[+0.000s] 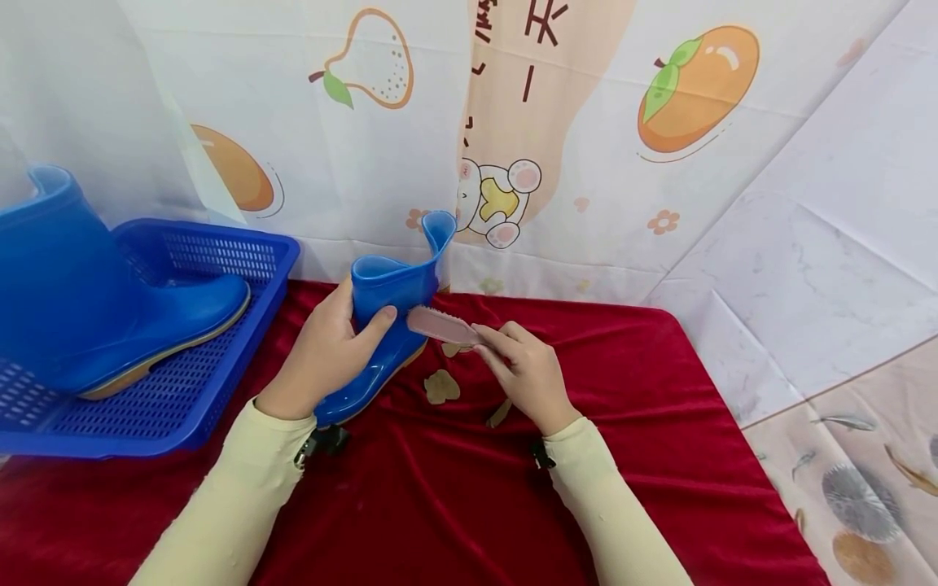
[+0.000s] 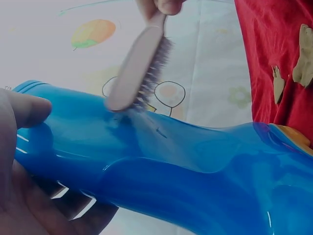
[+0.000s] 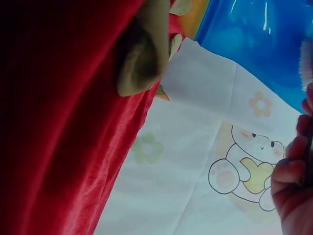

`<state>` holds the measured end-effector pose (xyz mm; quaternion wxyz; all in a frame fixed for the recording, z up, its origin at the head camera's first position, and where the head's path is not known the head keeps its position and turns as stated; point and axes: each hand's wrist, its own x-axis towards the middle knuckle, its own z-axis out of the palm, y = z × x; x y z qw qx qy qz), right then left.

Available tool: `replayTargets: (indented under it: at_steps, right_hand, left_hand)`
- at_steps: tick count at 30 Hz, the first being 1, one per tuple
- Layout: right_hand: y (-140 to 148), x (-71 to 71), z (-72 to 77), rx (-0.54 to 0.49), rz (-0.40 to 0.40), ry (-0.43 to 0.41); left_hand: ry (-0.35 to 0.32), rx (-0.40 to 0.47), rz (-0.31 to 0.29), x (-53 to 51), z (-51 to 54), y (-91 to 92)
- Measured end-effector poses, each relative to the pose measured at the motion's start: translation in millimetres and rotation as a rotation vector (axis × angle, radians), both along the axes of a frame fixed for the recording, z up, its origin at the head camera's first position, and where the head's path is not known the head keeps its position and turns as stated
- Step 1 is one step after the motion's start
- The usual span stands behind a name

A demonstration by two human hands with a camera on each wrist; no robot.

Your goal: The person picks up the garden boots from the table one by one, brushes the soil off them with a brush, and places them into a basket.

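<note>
Right hand (image 1: 523, 366) of mine is pinching the handle of a brush (image 1: 442, 325), and my left hand (image 1: 330, 350) is wrapping round the leg of a blue boot (image 1: 394, 335). The boot's top is pointing to one o'clock and its toe to seven; whether its sole is resting on the red cloth (image 1: 440, 505), I cannot tell. The brush is pointing at it from three o'clock, with the tip touching or almost touching.

Because I am holding only the upper leg, which is looking soft, too strong a push could be bending it or turning the boot in my grip. Also my left thumb is lying near the brush tip, at nine o'clock, so a slip could be scraping it.

Some brown scraps (image 1: 441, 387) are lying at four o'clock from the boot, and my right sleeve (image 1: 586, 456) could be sweeping them. At nine o'clock a blue basket (image 1: 271, 325) is holding a second boot (image 1: 168, 317) and limiting space for my left arm. At twelve o'clock a printed curtain (image 1: 586, 228) is hanging close behind, leaving little room for long strokes.
</note>
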<state>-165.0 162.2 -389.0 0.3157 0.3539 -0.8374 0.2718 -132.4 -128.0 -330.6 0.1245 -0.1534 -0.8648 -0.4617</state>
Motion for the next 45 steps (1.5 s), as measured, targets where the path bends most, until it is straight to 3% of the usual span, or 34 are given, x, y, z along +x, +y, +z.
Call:
replayTargets:
  at_steps: [6, 10, 15, 20, 25, 36, 40, 45]
  right_hand:
    - [3, -3.6, -6.9, 0.023, -0.109, -0.035]
    - [5, -3.9, -7.7, -0.018, -0.161, -0.064]
    - [4, -2.8, -5.4, -0.068, -0.164, -0.05]
    - [2, -1.5, -2.2, -0.083, -0.16, -0.042]
    - [1, -1.5, -0.5, -0.101, -0.16, -0.02]
    - [5, -1.8, 4.0, -0.126, -0.193, -0.017]
    - [6, -1.4, 6.0, -0.164, -0.207, -0.016]
    - [8, -3.4, 9.1, -0.259, -0.212, 0.004]
  left_hand:
    - [-0.022, 0.005, 0.036, -1.5, -0.3, 0.0]
    - [-0.046, 0.002, 0.09, -0.6, -0.6, -1.3]
    - [-0.104, -0.076, 0.161, 1.0, 2.0, -7.9]
    - [-0.22, -0.134, 0.148, 3.1, 2.1, -17.8]
    - [-0.259, -0.196, 0.153, 5.1, 1.0, -25.4]
    - [-0.115, -0.201, 0.267, 2.4, 0.2, -19.7]
    - [-0.054, -0.149, 0.295, 2.5, 2.4, -18.0]
    - [0.069, -0.02, 0.315, 0.7, 4.6, -15.2]
